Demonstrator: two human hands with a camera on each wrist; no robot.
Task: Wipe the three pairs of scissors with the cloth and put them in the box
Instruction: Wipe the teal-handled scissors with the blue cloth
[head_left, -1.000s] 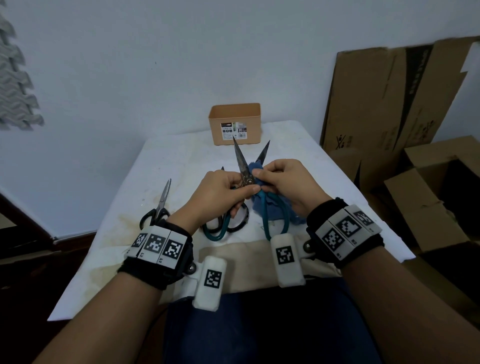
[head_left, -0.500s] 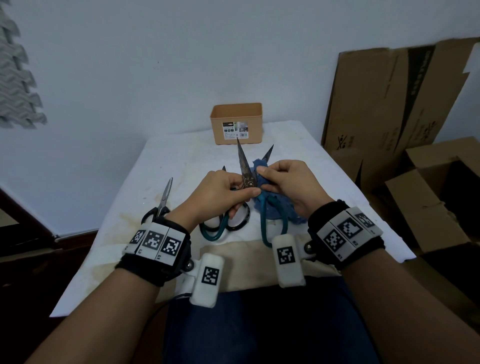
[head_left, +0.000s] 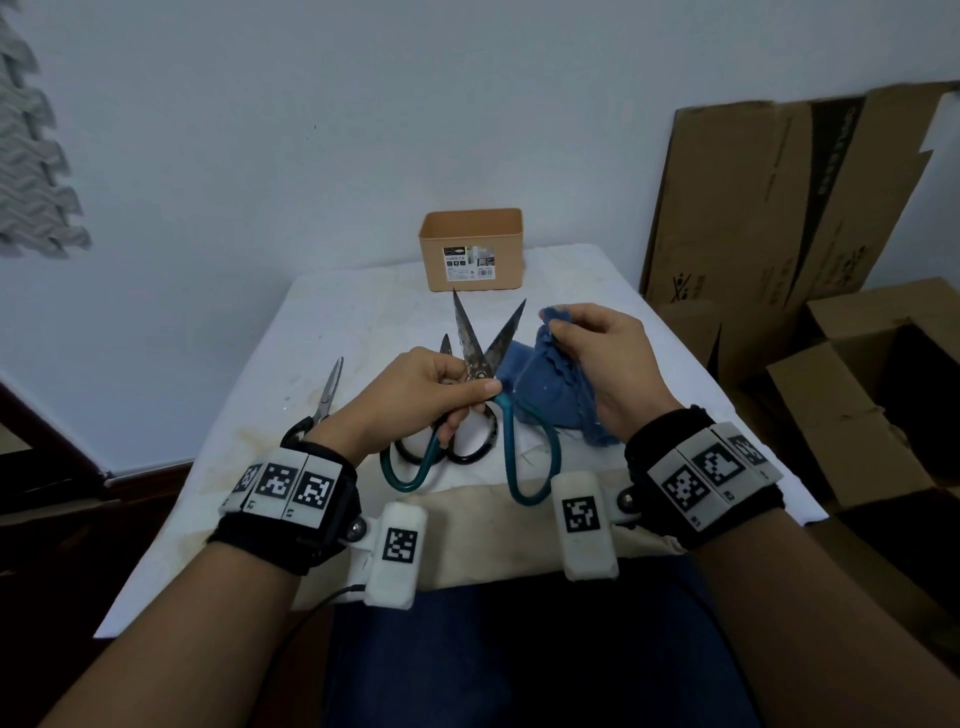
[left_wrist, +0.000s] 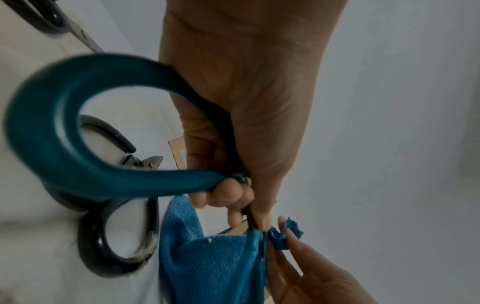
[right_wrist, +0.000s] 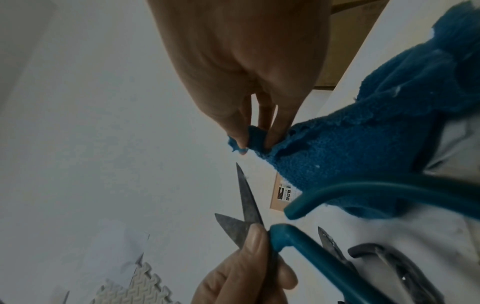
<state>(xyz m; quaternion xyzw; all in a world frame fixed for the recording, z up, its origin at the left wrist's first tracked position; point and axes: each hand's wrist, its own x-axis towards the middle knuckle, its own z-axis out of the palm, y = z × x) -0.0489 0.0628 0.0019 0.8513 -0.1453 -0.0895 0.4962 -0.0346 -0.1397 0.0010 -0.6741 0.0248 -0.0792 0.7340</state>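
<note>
My left hand (head_left: 447, 384) pinches the teal-handled scissors (head_left: 475, 358) at the pivot, blades spread and pointing up toward the box; the teal loop (left_wrist: 78, 127) fills the left wrist view. My right hand (head_left: 587, 348) pinches a corner of the blue cloth (head_left: 550, 384), lifted clear of the right blade; the pinch also shows on the cloth (right_wrist: 337, 156) in the right wrist view. Black-handled scissors (head_left: 470, 452) lie on the table under the teal pair. A third pair, black-handled scissors (head_left: 324, 400), lies further left. The tan box (head_left: 472, 249) stands open at the table's far edge.
The white-covered table (head_left: 363, 322) has stains at the left front. Cardboard boxes (head_left: 779, 208) lean and stand on the right, beyond the table edge. A grey foam mat (head_left: 31, 171) hangs on the wall at left.
My right hand has drawn the cloth up along the right blade and off its tip, moving right. The scissors' blades stand further apart. The left hand keeps its grip.
</note>
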